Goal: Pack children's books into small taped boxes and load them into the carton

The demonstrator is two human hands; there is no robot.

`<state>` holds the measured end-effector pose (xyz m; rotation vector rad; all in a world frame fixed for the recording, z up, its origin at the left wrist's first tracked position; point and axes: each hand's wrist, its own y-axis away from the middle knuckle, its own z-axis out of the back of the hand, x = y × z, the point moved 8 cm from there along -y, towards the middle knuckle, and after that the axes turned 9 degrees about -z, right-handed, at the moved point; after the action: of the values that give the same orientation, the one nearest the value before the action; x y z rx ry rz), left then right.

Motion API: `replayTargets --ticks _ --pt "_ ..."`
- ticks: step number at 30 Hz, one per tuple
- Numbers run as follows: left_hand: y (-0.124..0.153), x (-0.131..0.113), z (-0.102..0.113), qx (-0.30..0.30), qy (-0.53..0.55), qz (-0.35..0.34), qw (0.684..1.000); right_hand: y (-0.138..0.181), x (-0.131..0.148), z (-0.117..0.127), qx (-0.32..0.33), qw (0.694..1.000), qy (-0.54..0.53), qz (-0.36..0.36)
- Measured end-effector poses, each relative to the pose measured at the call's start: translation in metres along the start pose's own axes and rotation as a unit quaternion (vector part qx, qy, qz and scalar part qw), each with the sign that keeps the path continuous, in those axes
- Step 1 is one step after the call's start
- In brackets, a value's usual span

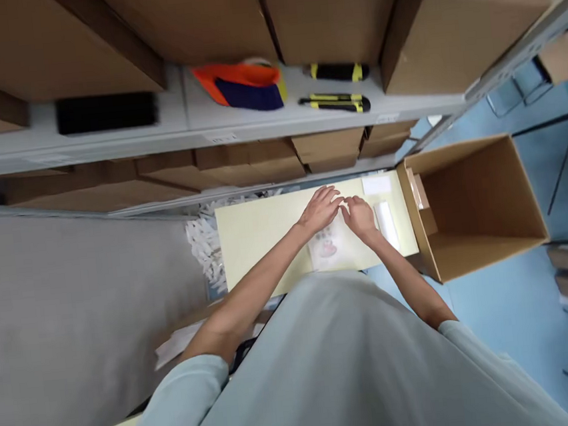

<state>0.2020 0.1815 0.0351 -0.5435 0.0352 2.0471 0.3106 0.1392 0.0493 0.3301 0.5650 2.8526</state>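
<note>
While white pieces heap at the table's left edge, the left hand and right hand both pinch the top of a clear packet, laid flat for steadiness; an open carton stands handy just right

Single head cam, looking steeply down over the chest. left hand and right hand mid-frame, fairly near; shelf fills top, floor right.

No legible text anywhere — shelf-edge labels and white slip too blurred.
</note>
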Motion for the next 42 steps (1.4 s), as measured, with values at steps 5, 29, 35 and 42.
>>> replayTargets --ticks 5,29,35,42 --pt "-0.046 0.034 0.141 -0.185 -0.063 0.066 0.978 -0.067 0.057 0.172 -0.247 0.954 -0.077 0.148" --pt "0.105 -0.008 -0.157 0.091 0.134 0.195 0.967 0.005 -0.078 -0.118 -0.029 0.961 -0.271 -0.044" --pt "0.097 0.002 -0.178 0.105 0.12 0.181 0.97 -0.004 -0.084 -0.183 0.021 0.968 -0.218 -0.12" --pt "0.089 0.005 -0.181 0.094 0.129 0.202 0.966 -0.008 -0.078 -0.189 0.023 0.976 -0.177 -0.125"
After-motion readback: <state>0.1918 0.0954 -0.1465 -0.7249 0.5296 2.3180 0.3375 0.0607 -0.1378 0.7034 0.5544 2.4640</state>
